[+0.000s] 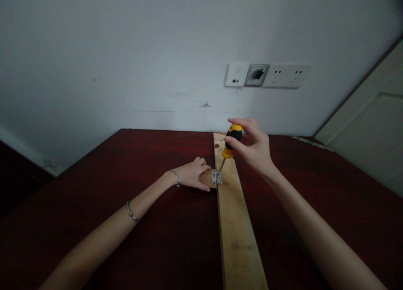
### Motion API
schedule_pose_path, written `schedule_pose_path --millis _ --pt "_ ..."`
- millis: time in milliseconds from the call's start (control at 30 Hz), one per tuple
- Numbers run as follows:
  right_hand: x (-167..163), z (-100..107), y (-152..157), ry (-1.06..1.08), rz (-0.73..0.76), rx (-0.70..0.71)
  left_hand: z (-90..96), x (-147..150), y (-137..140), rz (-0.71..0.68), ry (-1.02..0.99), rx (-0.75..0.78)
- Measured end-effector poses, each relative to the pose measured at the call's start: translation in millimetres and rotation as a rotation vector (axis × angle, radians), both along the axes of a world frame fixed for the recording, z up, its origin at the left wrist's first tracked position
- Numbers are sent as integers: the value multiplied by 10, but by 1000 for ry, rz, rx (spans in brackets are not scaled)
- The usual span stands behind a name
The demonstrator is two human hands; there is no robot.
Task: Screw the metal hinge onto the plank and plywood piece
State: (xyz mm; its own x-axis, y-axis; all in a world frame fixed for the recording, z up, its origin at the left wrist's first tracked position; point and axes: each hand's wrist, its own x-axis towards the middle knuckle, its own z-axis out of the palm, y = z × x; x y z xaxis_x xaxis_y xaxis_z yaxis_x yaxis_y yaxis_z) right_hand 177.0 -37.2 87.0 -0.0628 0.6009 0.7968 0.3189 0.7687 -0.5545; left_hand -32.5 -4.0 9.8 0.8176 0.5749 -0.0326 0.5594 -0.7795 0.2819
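My right hand (253, 145) grips a yellow and black screwdriver (233, 136) by its handle, fingers round the upper end. The shaft slants down to a small metal hinge (214, 177), its tip at the hinge near the plank's left edge. One leaf of the hinge lies on a long wooden plank (236, 214), the other on a small wooden block (206, 178) beside it. My left hand (192, 173) is closed on that block from the left, thumb and fingers on opposite sides. Whether a screw sits under the tip is too small to tell.
The plank runs across a dark red table (151, 239) from the near edge to the wall (141, 50). Wall sockets (285, 76) with a black plug (258, 74) are above the table's back edge. A pale panelled door (374, 122) stands at the right.
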Motion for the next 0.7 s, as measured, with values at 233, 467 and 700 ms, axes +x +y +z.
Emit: schedule_pose_path --millis 233,467,700 --pt "34 -21 -14 110 203 -94 6 2 -4 1 4 1" --pt "-5 -13 13 8 -31 23 -10 -2 3 3 11 4" --pt "72 -31 14 53 230 -67 11 4 -9 8 13 -7"
